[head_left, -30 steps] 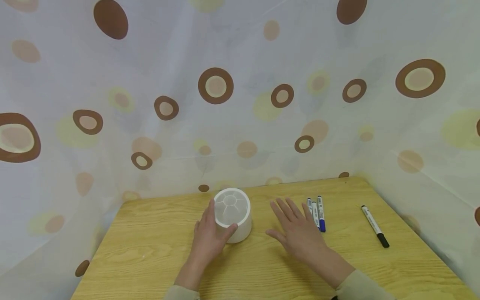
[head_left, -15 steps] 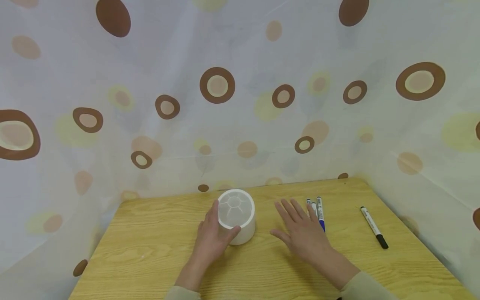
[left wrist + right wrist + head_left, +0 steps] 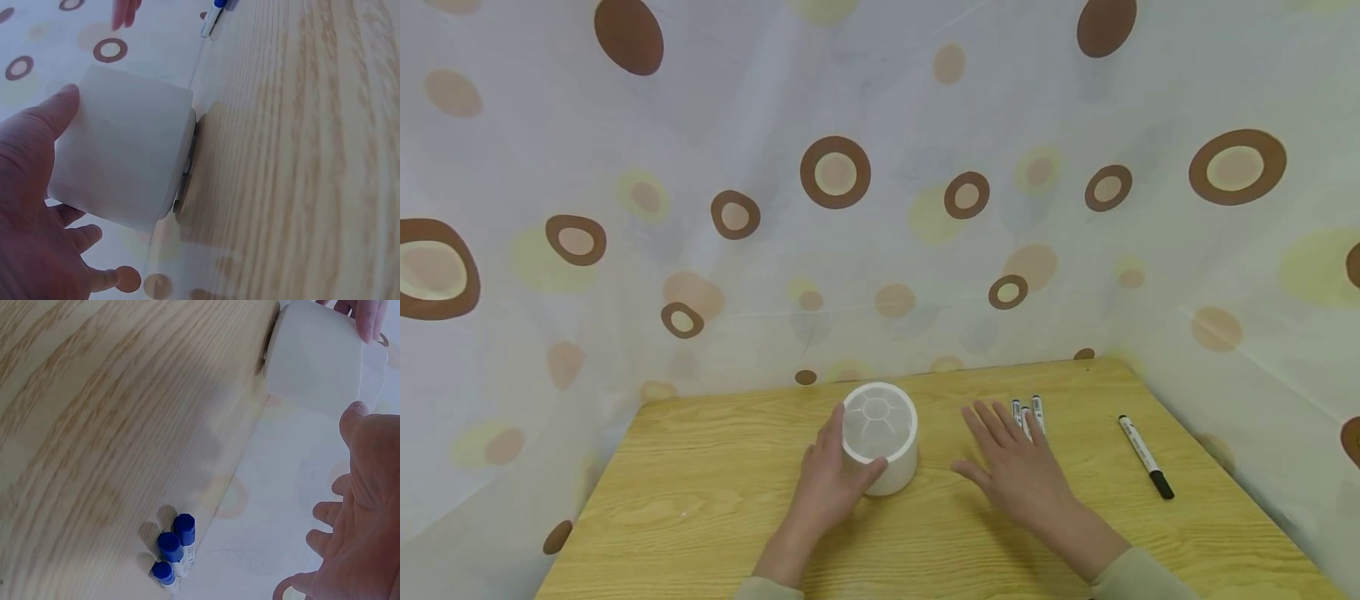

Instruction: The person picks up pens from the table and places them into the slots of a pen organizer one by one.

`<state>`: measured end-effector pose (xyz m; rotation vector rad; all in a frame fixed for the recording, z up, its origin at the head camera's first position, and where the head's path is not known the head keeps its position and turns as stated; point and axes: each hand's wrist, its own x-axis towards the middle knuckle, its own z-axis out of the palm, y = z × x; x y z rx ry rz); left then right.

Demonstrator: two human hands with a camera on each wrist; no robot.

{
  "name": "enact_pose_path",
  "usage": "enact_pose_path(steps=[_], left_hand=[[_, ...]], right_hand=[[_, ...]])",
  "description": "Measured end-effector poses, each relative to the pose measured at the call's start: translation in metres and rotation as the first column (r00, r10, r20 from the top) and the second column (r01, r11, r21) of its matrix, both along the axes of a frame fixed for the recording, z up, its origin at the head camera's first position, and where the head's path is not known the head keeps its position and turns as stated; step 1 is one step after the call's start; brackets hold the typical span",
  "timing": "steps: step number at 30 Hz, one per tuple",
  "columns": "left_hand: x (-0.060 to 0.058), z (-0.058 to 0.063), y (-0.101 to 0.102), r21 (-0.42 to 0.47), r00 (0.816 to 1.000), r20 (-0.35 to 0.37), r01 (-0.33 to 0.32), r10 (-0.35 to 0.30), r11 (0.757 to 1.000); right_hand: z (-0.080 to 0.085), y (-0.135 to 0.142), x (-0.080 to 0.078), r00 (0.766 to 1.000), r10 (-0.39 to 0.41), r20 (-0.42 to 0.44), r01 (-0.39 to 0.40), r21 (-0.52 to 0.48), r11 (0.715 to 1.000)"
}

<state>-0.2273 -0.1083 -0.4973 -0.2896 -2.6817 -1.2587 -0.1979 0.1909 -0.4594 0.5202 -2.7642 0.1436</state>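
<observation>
A white round pen holder (image 3: pixel 901 472), its top divided into compartments, stands upright near the middle of the wooden table. My left hand (image 3: pixel 829 483) holds it from the left, thumb on the near side and fingers along the far left side. In the left wrist view, dark parts show beneath the holder (image 3: pixel 122 147); whether it touches the table I cannot tell. To its right, my right hand (image 3: pixel 1028 487) is spread with fingers apart, holding nothing. Three white markers (image 3: pixel 1037 407) lie beside those fingers, partly hidden by them; the right wrist view shows their blue caps (image 3: pixel 170 545).
Farther right on the table (image 3: pixel 722 508) lies a white marker (image 3: pixel 1142 450) with a black cap. A light sheet (image 3: pixel 760 275) with brown and yellow spots hangs behind the table and along both sides.
The pen holder and my left hand have shifted a little to the right. My right hand has also moved right, covering more of the three markers.
</observation>
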Motion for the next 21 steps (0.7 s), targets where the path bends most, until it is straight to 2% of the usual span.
enact_pose_path(steps=[10, 21], left_hand=[[0.000, -0.004, 0.002, 0.015, 0.999, -0.030, 0.028, -0.027, 0.999], [0.005, 0.000, 0.005, 0.051, 0.999, -0.024, 0.028, -0.027, 0.998]], right_hand=[[-0.001, 0.010, 0.001, 0.999, -0.035, 0.022, 0.035, 0.003, 0.999], [-0.003, 0.025, -0.001, 0.999, -0.047, 0.023, 0.047, 0.008, 0.999]])
